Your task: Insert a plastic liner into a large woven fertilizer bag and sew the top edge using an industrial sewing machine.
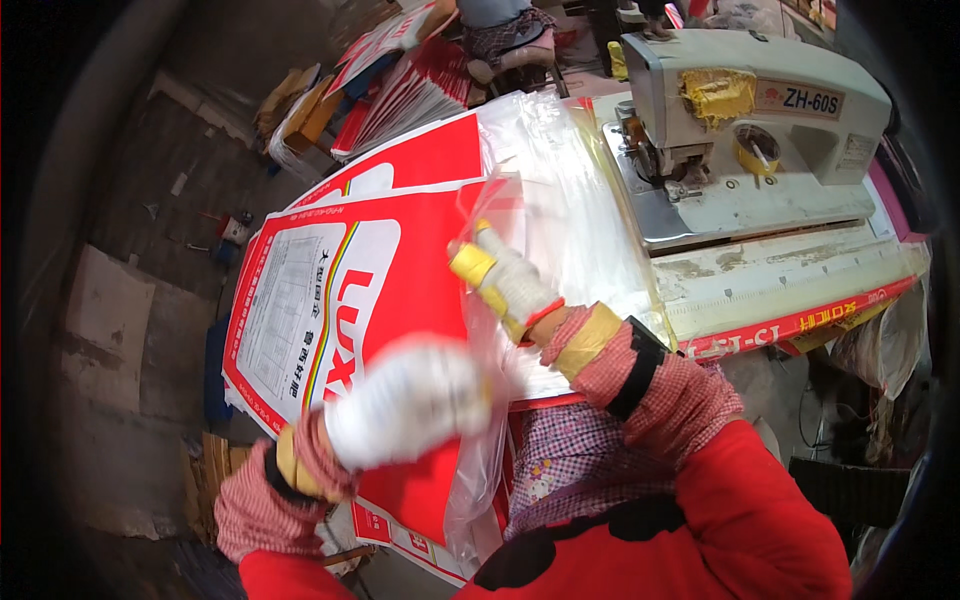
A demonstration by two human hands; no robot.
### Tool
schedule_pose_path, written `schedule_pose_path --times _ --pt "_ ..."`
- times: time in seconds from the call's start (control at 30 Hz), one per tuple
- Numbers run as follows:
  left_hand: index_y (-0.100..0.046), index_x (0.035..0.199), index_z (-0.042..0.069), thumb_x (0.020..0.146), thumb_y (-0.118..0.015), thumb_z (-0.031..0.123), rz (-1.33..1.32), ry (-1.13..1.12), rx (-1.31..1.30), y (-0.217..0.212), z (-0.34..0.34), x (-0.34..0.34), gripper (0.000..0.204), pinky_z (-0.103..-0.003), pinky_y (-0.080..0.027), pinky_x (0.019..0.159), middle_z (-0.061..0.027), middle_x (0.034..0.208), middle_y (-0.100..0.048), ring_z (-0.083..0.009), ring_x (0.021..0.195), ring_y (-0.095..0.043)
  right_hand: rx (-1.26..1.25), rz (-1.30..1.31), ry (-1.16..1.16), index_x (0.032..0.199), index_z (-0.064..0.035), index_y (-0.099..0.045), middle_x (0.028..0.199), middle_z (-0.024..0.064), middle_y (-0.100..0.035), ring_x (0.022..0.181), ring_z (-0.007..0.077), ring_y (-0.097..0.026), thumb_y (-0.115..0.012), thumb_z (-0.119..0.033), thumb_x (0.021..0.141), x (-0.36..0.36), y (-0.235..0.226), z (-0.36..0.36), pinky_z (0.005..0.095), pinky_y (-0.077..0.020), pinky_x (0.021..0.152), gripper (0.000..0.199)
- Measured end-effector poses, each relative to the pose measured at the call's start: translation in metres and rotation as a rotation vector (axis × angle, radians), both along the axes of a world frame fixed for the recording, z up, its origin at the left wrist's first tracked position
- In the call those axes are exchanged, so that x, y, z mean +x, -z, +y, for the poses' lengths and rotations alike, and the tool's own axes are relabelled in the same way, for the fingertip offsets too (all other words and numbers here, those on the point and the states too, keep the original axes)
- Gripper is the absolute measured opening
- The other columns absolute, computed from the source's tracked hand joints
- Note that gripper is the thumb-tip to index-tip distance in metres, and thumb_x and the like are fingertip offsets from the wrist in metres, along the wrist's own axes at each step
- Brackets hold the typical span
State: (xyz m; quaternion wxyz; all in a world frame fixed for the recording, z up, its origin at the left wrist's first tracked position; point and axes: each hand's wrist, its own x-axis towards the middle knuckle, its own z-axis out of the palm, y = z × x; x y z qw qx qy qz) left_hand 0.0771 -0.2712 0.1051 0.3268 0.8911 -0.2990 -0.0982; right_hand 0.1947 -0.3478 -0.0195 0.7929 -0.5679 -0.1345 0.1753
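A red and white printed woven sack point(300, 310) lies on top of a stack of similar sacks in front of me. A clear plastic liner point(478, 500) runs along its right side and hangs over the near edge. My right hand point(505, 285), in a white glove with yellow-taped fingers, is closed on the liner near the sack's upper right corner. Lower down, my left hand point(410, 400), also gloved in white, is over the sack's near part beside the liner. Motion smears its fingers, so its grip is unclear.
A pale industrial sewing machine point(760, 110) stands on a worn table point(740, 275) at the right. More clear liners point(575, 220) lie between it and the sacks. Behind are a stack of folded sacks point(410, 95) and a seated person point(505, 25).
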Motion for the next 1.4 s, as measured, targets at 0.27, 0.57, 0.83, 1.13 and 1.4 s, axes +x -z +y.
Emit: schedule_pose_path --times 0.27,0.57,0.83,1.13,1.4 --pt "-0.059 0.088 0.005 0.064 -0.067 0.015 -0.946 -0.216 0.994 0.021 -0.011 0.166 0.027 -0.036 -0.048 0.067 -0.0086 0.081 -0.059 -0.0285 0.079 -0.059 -0.461 -0.4 -0.261 0.114 -0.0068 -0.05 0.094 0.0196 -0.062 0.086 0.037 -0.059 -0.056 -0.046 0.078 -0.028 -0.033 -0.025 0.0426 -0.0472 0.072 0.053" --pt "-0.058 0.083 0.01 0.076 -0.053 0.013 -0.789 -0.246 1.329 0.031 -0.036 0.167 0.01 -0.038 -0.051 0.052 -0.0063 0.073 -0.06 -0.0231 0.069 -0.065 -0.401 -0.665 -0.255 0.11 -0.0042 -0.054 0.083 0.0182 -0.063 0.073 0.0366 -0.061 -0.051 -0.047 0.08 -0.021 0.01 -0.023 0.0412 -0.0479 0.064 0.053" --pt "-0.053 0.091 0.008 0.083 -0.045 0.012 -0.653 -0.529 1.336 0.046 -0.013 0.21 0.012 -0.04 -0.052 0.06 -0.0102 0.083 -0.06 -0.0295 0.075 -0.064 -0.438 -0.395 -0.496 0.124 -0.0087 -0.043 0.079 0.022 -0.061 0.072 0.0343 -0.061 -0.046 -0.041 0.084 -0.023 -0.007 -0.025 0.0408 -0.0477 0.063 0.051" --pt "-0.059 0.092 0.007 0.082 -0.046 0.016 -0.907 -0.412 1.565 -0.148 -0.092 0.24 0.019 -0.039 -0.048 0.074 -0.0169 0.087 -0.062 -0.0341 0.088 -0.059 -0.431 -0.989 -0.447 0.112 -0.0042 -0.054 0.099 0.0141 -0.062 0.089 0.0295 -0.059 -0.047 -0.02 0.085 -0.117 0.066 -0.035 0.0356 -0.0474 0.075 0.032" --pt "-0.058 0.091 0.006 0.081 -0.047 0.017 -0.811 -0.391 1.504 -0.155 -0.115 0.209 0.019 -0.041 -0.048 0.073 -0.0156 0.09 -0.062 -0.0333 0.087 -0.06 -0.38 -0.544 -0.187 0.099 -0.0055 -0.062 0.092 0.0125 -0.063 0.086 0.0279 -0.061 -0.056 -0.013 0.078 -0.057 0.107 -0.191 0.0387 -0.0477 0.073 0.024"
